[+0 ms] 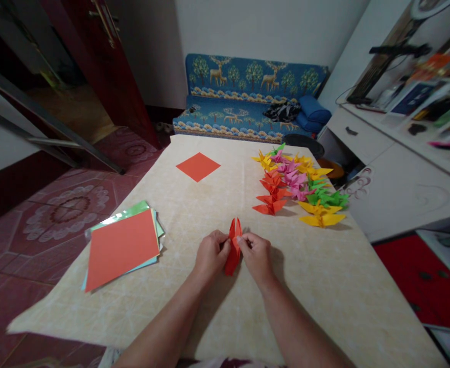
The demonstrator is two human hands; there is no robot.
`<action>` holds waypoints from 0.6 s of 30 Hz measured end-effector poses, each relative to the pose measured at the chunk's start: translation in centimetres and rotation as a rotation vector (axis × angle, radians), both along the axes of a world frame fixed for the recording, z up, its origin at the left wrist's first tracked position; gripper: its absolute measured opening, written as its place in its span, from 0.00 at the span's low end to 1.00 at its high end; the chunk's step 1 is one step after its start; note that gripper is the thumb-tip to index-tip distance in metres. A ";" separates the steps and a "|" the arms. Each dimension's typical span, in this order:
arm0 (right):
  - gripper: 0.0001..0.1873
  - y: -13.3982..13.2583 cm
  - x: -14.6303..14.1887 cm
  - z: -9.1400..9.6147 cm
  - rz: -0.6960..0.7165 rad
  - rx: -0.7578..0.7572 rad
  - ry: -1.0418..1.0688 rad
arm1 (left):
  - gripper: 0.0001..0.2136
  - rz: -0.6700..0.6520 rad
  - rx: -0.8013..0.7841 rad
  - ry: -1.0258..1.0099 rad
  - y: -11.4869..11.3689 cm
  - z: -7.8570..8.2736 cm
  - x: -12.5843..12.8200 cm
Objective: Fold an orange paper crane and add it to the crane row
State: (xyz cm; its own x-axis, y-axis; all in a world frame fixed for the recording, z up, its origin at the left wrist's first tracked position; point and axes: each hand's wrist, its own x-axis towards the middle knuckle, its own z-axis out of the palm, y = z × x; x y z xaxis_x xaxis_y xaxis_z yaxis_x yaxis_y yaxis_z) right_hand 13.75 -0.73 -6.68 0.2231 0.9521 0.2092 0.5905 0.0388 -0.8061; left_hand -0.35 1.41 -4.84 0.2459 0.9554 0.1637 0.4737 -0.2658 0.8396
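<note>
Between my hands, just above the table's near middle, is a narrow piece of folded red origami paper (pixel 232 259), with two points at its far end. My left hand (pixel 211 251) pinches its left edge between thumb and fingers. On the opposite edge, my right hand (pixel 258 251) grips the paper the same way, thumb on top. Finished paper cranes (pixel 322 217) in red, pink, yellow and green stand in rows to the right. A flat red paper square (pixel 198 166) lies farther off, turned cornerwise.
A stack of coloured paper (pixel 123 249), red sheet uppermost, rests at the table's left. The cream tablecloth (pixel 309 296) covers the table. Beyond its far edge stands a blue patterned sofa (pixel 243 112); a white cabinet (pixel 412 189) is on the right.
</note>
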 end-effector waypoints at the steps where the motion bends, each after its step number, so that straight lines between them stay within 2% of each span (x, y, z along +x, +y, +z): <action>1: 0.15 0.0 0.0 0.1 0.002 -0.006 -0.055 | 0.11 -0.001 0.020 0.062 0.0 0.0 -0.1; 4: 0.14 0.1 -0.2 0.4 0.006 -0.035 -0.182 | 0.09 0.023 0.020 0.136 -0.1 -0.1 -0.2; 8: 0.12 0.1 -0.6 1.1 -0.001 -0.087 -0.288 | 0.16 0.110 -0.029 0.119 -0.5 -0.4 -0.1; 11: 0.10 0.1 -0.8 1.4 -0.026 -0.135 -0.386 | 0.14 0.143 0.041 0.202 -0.9 -0.5 0.1; 14: 0.08 0.1 -0.8 1.6 -0.057 -0.186 -0.471 | 0.10 0.094 0.184 0.244 -1.1 -0.5 0.1; 18: 0.04 0.2 -0.6 1.4 -0.086 -0.204 -0.520 | 0.11 -0.071 0.339 0.230 -1.2 -0.5 -0.1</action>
